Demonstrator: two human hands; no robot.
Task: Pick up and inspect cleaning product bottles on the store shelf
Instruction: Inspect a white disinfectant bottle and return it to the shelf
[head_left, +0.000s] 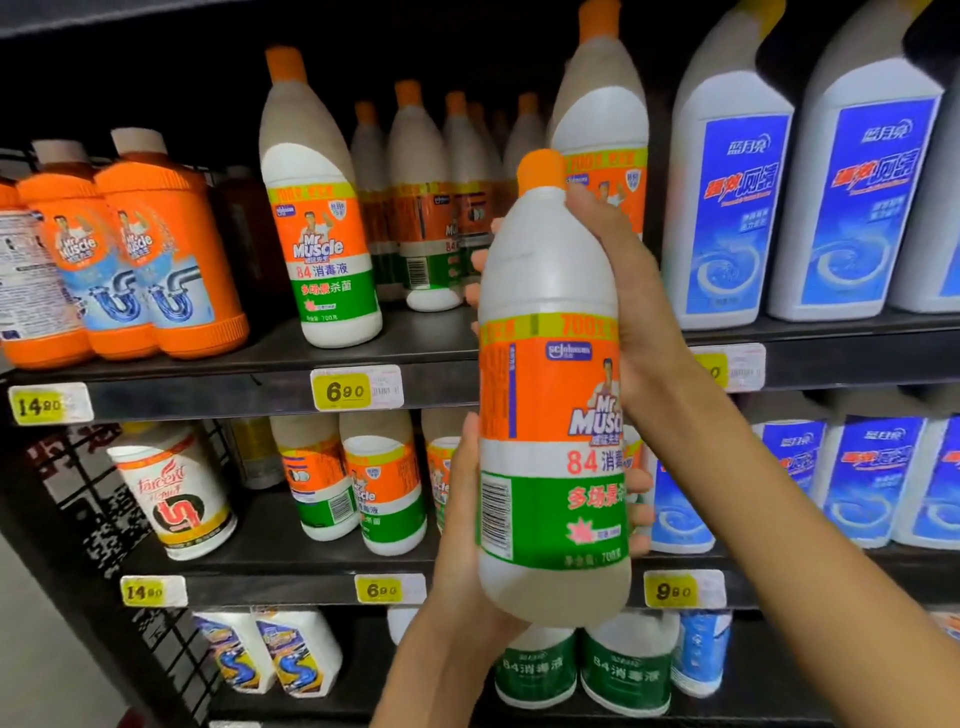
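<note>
A white disinfectant bottle (550, 395) with an orange cap and an orange and green label is held upright in front of the shelves. My left hand (467, 525) cups its lower part, thumb on the left side, fingertips showing past the right edge. My right hand (618, 280) grips the upper part from behind, just under the cap. The label front and its barcode face me. More bottles of the same kind (322, 208) stand on the upper shelf behind it.
Orange drain-cleaner jars (161, 249) stand at upper left, blue-labelled white bottles (727, 197) at upper right. The middle shelf (291, 571) holds more cleaners, the lowest one green-labelled bottles (628, 670). Yellow price tags (353, 389) line the shelf edges.
</note>
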